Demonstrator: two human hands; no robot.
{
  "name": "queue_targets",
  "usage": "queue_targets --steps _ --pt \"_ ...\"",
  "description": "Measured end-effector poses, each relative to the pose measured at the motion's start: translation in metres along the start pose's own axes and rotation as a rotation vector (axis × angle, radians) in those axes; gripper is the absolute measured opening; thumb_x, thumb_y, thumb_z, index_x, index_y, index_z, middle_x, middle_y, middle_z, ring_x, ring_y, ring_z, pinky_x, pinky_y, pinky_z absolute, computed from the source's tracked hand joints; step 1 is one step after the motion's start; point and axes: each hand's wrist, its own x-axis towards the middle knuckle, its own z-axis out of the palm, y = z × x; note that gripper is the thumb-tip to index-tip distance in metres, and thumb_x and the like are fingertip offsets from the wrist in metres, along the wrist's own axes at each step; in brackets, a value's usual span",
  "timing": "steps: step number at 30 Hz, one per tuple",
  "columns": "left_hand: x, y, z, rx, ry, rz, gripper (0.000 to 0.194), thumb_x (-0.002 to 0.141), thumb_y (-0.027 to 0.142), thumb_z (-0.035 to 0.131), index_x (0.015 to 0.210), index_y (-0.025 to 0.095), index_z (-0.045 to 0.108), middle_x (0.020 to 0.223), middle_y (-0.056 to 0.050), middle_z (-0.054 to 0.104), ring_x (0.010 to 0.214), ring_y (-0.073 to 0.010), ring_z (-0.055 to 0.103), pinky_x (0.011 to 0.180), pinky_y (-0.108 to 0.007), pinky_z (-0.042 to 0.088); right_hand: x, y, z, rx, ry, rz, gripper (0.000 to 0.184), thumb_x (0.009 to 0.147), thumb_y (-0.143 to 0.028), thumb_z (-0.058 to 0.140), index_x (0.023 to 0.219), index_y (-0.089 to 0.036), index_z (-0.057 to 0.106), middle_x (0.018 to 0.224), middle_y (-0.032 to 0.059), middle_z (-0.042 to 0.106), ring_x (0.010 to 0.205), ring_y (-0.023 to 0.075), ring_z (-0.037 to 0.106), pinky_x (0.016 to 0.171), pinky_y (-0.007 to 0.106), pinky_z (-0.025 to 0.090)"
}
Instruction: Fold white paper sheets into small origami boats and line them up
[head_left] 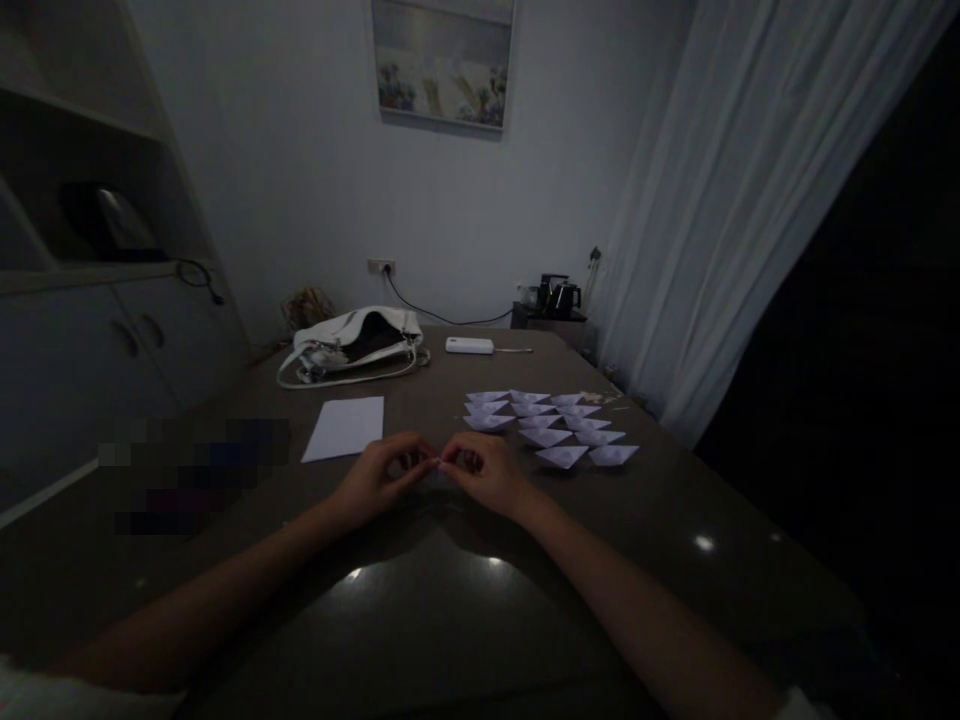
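Observation:
My left hand (386, 472) and my right hand (487, 470) meet at their fingertips above the dark table (420, 640). Thumb and forefinger of each are pinched together. Something tiny and pale seems to sit between them, too small and dim to name. Just beyond my right hand, several folded white paper boats (544, 437) stand in rows. A stack of white paper sheets (346, 426) lies flat beyond my left hand, not touched by it.
At the far side rest a white handbag (360, 340) and a white power bank (469, 346) with a short strap. Small scraps (600, 398) lie by the right edge. Past the table, a black kettle (562, 296) stands on a low cabinet beside the white curtain (697, 200).

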Motion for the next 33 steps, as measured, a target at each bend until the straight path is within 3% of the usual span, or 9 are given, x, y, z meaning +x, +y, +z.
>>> queue_targets --steps 33 --pt "0.0005 0.0010 -0.0027 -0.013 0.042 0.012 0.019 0.086 0.034 0.055 0.085 0.017 0.062 0.075 -0.002 0.062 0.069 -0.0157 0.057 0.062 -0.024 0.046 0.0011 0.0009 0.0021 0.072 0.123 -0.077 0.004 0.076 -0.018 0.063 0.073 -0.017 0.061 0.065 -0.0028 0.055 0.055 0.0081 0.046 0.052 0.018 0.036"
